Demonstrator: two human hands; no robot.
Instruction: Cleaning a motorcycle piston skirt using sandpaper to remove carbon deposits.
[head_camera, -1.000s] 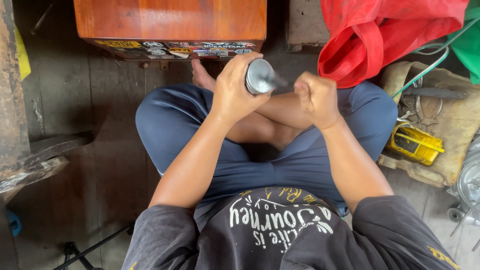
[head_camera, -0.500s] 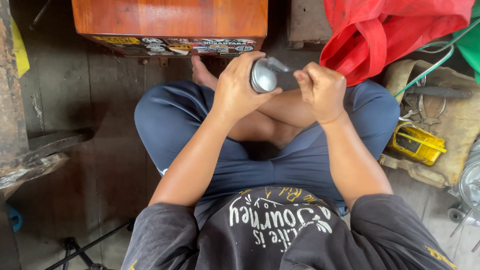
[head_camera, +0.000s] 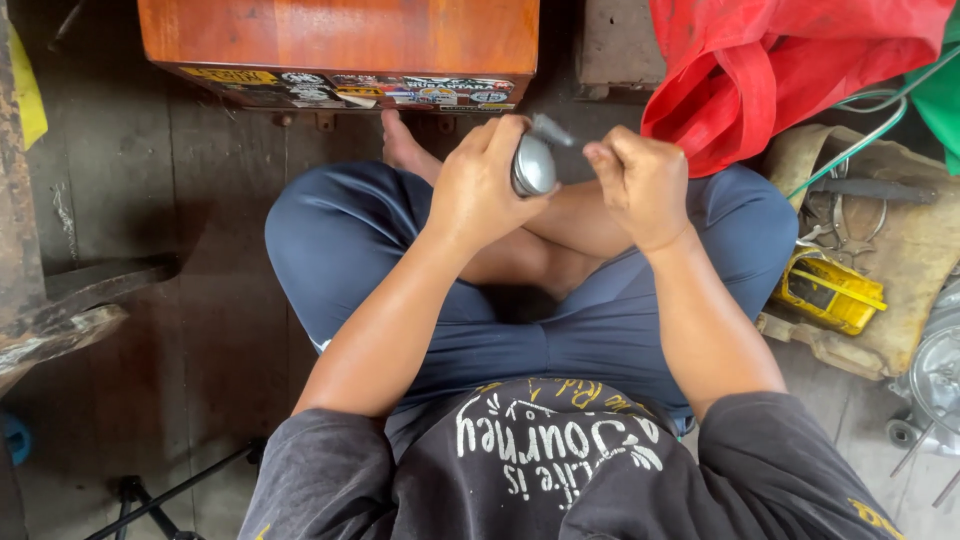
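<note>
Sitting just above the centre of the frame, a rounded silver metal part (head_camera: 533, 166) is wrapped in the left hand (head_camera: 480, 190), whose fingers curl over its top while the thumb runs below, so only its shiny domed end shows. A thin grey strip (head_camera: 552, 130) slants up and to the right from that dome toward the right hand (head_camera: 640, 185), which is closed into a tight pinch, thumb against the curled forefinger, just beside the part; whether the pinch actually grips the strip's far end cannot be told. Both hands hover above the person's crossed legs in blue trousers (head_camera: 330, 250), with a bare foot (head_camera: 405, 145) poking out just beyond the left hand. Across the top of the frame stands an orange wooden box (head_camera: 340, 35), its lower edge covered with a row of stickers. A red cloth bag (head_camera: 790, 70) fills the upper right, close to the right hand, with a green cord trailing beside it. At the right edge a yellow tool (head_camera: 828, 293) lies on a dirty tan cloth (head_camera: 920, 250) near a pair of pliers. The dark plank floor (head_camera: 190, 300) spreads to the left, where a rusty metal piece (head_camera: 50, 320) juts in from the edge.
</note>
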